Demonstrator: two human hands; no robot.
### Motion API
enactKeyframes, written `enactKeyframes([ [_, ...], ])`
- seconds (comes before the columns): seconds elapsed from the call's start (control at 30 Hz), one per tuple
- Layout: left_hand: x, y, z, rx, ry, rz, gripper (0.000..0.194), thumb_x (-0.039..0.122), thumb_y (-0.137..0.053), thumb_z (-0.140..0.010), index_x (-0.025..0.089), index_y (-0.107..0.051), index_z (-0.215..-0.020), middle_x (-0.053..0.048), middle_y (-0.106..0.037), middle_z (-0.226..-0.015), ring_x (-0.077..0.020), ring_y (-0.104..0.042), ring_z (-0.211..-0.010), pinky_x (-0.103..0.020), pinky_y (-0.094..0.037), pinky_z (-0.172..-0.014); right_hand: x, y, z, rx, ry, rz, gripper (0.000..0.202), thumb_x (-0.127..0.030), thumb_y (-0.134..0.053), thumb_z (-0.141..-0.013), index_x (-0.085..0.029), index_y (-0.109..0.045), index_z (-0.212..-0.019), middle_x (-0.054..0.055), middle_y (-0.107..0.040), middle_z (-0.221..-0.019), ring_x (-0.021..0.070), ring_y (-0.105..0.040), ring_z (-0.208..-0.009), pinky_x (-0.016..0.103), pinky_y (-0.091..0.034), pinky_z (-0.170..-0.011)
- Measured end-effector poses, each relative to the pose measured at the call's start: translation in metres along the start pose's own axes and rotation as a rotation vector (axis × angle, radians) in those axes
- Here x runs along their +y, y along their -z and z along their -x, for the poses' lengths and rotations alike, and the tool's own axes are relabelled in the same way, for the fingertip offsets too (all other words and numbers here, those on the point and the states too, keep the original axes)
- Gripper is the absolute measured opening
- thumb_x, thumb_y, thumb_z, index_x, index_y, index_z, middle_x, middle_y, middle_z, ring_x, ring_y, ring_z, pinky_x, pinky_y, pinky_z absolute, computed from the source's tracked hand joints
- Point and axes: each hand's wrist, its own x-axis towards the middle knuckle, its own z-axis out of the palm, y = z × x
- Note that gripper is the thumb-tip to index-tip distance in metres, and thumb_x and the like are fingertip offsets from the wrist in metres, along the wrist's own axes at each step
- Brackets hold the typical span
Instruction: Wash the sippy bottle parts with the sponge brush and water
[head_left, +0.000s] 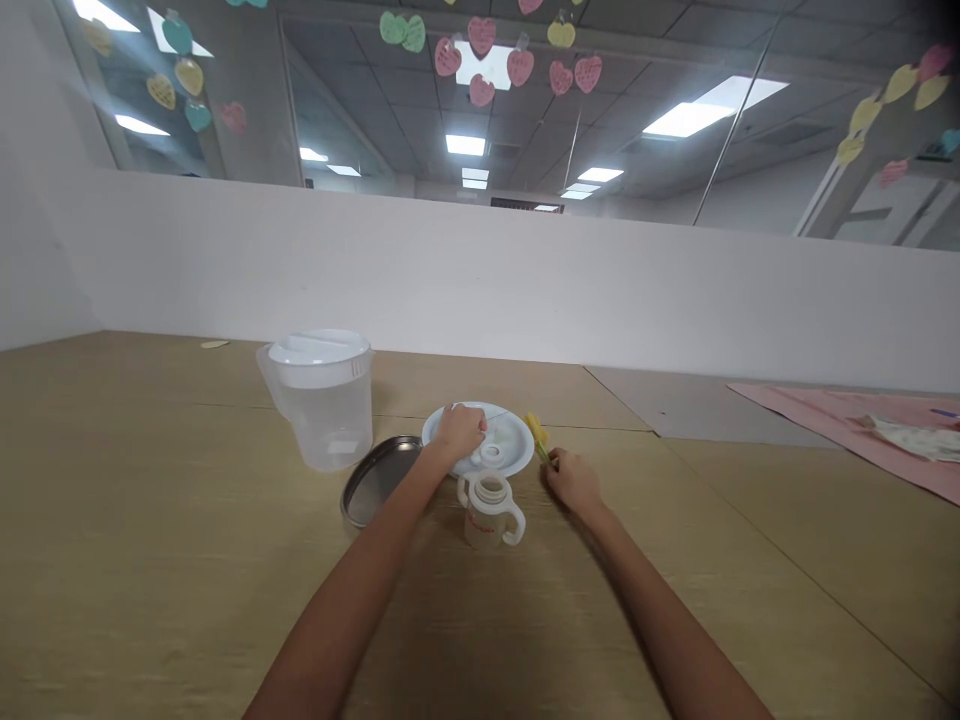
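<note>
A white plate (517,448) lies on the table with a small white ring-shaped part (491,453) on it. Over the plate's left side is my left hand (460,430), its fingers curled; what they hold, if anything, is too small to name. My right hand (574,480) is closed on the green stem of a yellow brush-like item (537,432), just right of the plate. In front of the plate stands a clear cup with two white handles (487,510), its top uncovered. A round metal tray (380,480) sits left of my left forearm.
A clear plastic pitcher with a white lid (322,400) stands at the left behind the metal tray. A pink cloth (825,420) with a pale packet (915,438) lies at the far right. A white wall (480,300) with windows above borders the table's back edge.
</note>
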Motion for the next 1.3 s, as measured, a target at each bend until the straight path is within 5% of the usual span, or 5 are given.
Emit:
enactKeyframes([
  [0.23, -0.009, 0.008, 0.003, 0.029, 0.000, 0.072, 0.033, 0.013, -0.040, -0.079, 0.021, -0.056, -0.106, -0.004, -0.067, -0.091, -0.0164, -0.061, -0.081, -0.026, -0.045, -0.070, 0.006, 0.008, -0.002, 0.119, -0.120, -0.075, 0.030, -0.023, -0.036, -0.087, -0.015, -0.055, -0.109, 0.012, -0.064, -0.090, 0.0214, -0.061, -0.084, 0.026, -0.035, -0.060],
  [0.63, -0.001, 0.006, 0.004, 0.059, -0.051, 0.080, 0.028, 0.010, -0.040, -0.077, 0.017, -0.067, -0.081, -0.008, -0.060, -0.085, -0.0197, -0.056, -0.088, -0.030, -0.042, -0.082, -0.006, 0.021, 0.006, 0.353, -0.089, -0.280, 0.034, -0.027, -0.036, -0.086, -0.017, -0.058, -0.108, 0.007, -0.065, -0.089, 0.0192, -0.058, -0.079, 0.025, -0.032, -0.059],
  [1.03, 0.002, 0.040, 0.004, 0.204, -0.031, 0.294, 0.026, 0.013, -0.038, -0.082, 0.013, -0.059, -0.097, -0.007, -0.062, -0.096, -0.0165, -0.055, -0.091, -0.028, -0.043, -0.083, -0.023, 0.013, 0.020, 0.426, 0.195, -0.437, 0.034, -0.032, -0.034, -0.083, -0.016, -0.061, -0.097, 0.007, -0.065, -0.083, 0.0171, -0.057, -0.071, 0.024, -0.036, -0.064],
  [1.3, 0.017, 0.050, 0.009, 0.245, -0.043, 0.379, 0.018, 0.022, -0.045, -0.083, 0.013, -0.059, -0.089, -0.004, -0.063, -0.077, -0.0153, -0.058, -0.075, -0.026, -0.045, -0.072, -0.025, 0.003, 0.019, 0.417, 0.328, -0.728, 0.035, -0.035, -0.034, -0.084, -0.013, -0.059, -0.097, 0.007, -0.064, -0.084, 0.0156, -0.057, -0.072, 0.023, -0.041, -0.067],
])
